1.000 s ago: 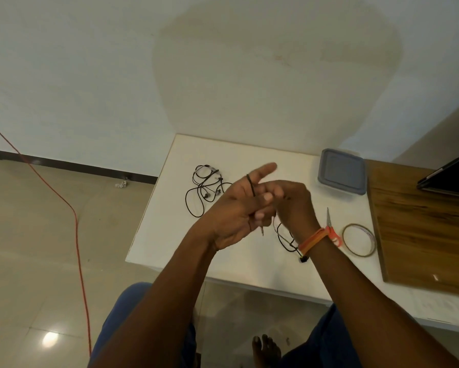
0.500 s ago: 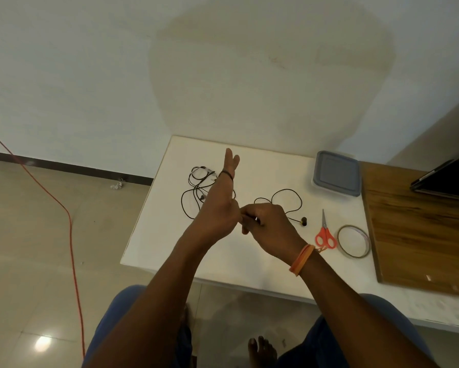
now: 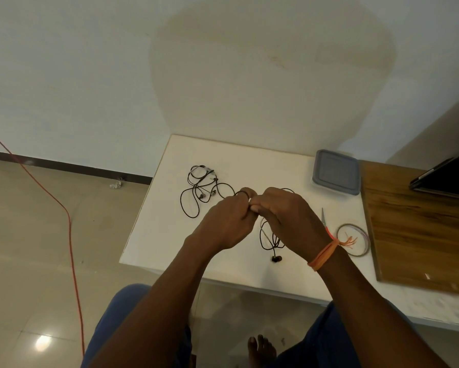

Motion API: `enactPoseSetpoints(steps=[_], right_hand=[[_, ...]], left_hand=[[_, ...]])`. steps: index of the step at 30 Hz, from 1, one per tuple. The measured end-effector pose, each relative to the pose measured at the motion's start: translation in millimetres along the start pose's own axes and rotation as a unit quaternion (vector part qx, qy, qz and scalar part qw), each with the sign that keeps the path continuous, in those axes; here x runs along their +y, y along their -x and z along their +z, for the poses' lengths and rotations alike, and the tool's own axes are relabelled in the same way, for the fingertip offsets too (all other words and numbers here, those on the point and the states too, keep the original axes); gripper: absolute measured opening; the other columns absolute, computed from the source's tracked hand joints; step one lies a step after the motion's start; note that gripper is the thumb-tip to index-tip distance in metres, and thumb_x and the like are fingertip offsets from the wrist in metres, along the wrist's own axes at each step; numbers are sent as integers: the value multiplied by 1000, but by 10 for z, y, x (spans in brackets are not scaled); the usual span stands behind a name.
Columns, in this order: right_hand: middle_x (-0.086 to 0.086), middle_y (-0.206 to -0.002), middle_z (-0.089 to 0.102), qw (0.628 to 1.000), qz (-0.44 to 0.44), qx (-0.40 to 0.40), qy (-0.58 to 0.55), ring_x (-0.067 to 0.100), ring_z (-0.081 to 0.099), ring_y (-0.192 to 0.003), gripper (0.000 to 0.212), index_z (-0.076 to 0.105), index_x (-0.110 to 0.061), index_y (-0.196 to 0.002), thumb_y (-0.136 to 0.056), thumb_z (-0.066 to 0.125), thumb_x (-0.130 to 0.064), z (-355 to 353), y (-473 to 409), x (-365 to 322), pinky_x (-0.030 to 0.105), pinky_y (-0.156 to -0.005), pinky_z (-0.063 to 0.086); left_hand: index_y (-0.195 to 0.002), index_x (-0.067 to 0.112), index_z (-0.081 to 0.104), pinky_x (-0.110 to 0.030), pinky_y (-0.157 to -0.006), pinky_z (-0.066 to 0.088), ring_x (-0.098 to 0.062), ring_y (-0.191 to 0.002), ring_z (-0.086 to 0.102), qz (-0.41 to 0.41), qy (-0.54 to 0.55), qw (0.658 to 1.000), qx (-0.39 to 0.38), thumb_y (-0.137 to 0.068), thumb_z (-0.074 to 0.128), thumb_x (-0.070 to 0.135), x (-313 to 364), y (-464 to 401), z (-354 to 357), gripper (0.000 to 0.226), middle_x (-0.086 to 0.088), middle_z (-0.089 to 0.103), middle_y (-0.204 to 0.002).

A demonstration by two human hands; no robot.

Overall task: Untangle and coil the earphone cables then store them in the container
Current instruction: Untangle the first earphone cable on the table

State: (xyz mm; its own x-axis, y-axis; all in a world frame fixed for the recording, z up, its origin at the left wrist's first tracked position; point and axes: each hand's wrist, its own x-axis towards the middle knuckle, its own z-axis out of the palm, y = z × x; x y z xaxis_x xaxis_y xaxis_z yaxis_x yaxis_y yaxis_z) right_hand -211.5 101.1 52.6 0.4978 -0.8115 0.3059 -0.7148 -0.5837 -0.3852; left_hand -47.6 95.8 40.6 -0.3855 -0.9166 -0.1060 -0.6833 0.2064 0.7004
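Two earphone cables are showing: a tangled earphone cable (image 3: 200,189) is lying on the white table (image 3: 154,235) left of the hands, and a black earphone cable (image 3: 269,239) is hanging in loops below both hands, its earbud dangling over the table. The left hand (image 3: 223,224) and right hand (image 3: 284,216) are meeting fingertip to fingertip above the table, both curling round that black cable, one turn ringing a left finger. One lidded grey container (image 3: 336,175), one pair of scissors (image 3: 325,221), partly hidden by the right wrist, one tape ring (image 3: 353,239) and a wooden board (image 3: 422,227) are sitting to the right.
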Motion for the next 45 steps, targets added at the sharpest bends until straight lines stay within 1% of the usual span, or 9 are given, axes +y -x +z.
enactPoseSetpoints(steps=[5,11,21,26,34,38,40,42,45], right_hand=[[-1,-65,67,999,-32,3,30,15,61,-59,8,72,-13,-73,-79,67,-11,-113,-53,24,26,-60,46],[-7,-73,72,950,215,-34,-225,9,68,-69,8,76,-15,-82,-81,76,-23,-228,-22,165,23,-67,55],[13,-90,74,866,354,-78,-344,22,73,-72,30,70,-6,-108,-81,67,8,-194,58,353,31,-68,60],[3,-83,76,849,383,-16,-364,13,67,-66,18,71,-12,-104,-89,63,-5,-170,-12,311,25,-62,54],[8,-72,71,829,401,187,-342,19,64,-61,4,73,-11,-83,-81,74,-8,-16,-122,195,30,-60,58],[6,-79,68,701,387,169,-575,15,50,-62,9,69,-6,-94,-88,64,-2,-67,-165,185,27,-57,44],[8,-84,70,685,349,126,-626,11,47,-61,13,66,-6,-98,-91,57,-1,-86,-166,169,24,-57,38],[10,-90,72,713,314,91,-621,7,54,-64,15,65,-5,-101,-93,54,0,-114,-155,136,22,-56,36],[7,-91,73,818,276,43,-502,8,62,-76,16,70,-4,-102,-93,57,-1,-150,-130,128,18,-63,43]], left_hand=[[-83,15,62,-41,-62,49,-18,-58,57,-31,42,997,-62,-100,37,41,-8,34,-11,40,1,59,-60],[-69,25,74,-20,-60,39,-4,-47,47,-43,226,963,-144,-103,33,50,102,70,-83,58,-15,61,-59],[-105,18,70,-18,-51,42,-9,-47,50,-48,260,964,28,-103,47,26,-145,-19,-73,24,5,64,-68],[-113,22,64,-24,-73,47,-9,-83,67,-140,302,943,8,-92,65,27,-142,-2,7,21,3,70,-98],[-138,11,52,-44,-106,36,-28,-125,58,-198,652,722,-120,-79,19,87,-40,-10,-88,102,-13,64,-130],[-155,20,-5,-71,-104,31,-51,-119,55,-243,814,526,-45,-68,27,94,-93,-1,82,118,-31,45,-141],[-149,22,-24,-77,-98,31,-54,-121,51,-259,836,483,-30,-63,27,97,-102,6,123,126,-33,32,-148],[-152,19,-17,-74,-97,36,-49,-123,52,-271,810,520,-31,-64,24,97,-90,-14,113,125,-30,31,-150],[-147,14,36,-55,-101,45,-30,-120,60,-262,645,717,-36,-78,28,84,-20,-60,13,98,-13,59,-133]])
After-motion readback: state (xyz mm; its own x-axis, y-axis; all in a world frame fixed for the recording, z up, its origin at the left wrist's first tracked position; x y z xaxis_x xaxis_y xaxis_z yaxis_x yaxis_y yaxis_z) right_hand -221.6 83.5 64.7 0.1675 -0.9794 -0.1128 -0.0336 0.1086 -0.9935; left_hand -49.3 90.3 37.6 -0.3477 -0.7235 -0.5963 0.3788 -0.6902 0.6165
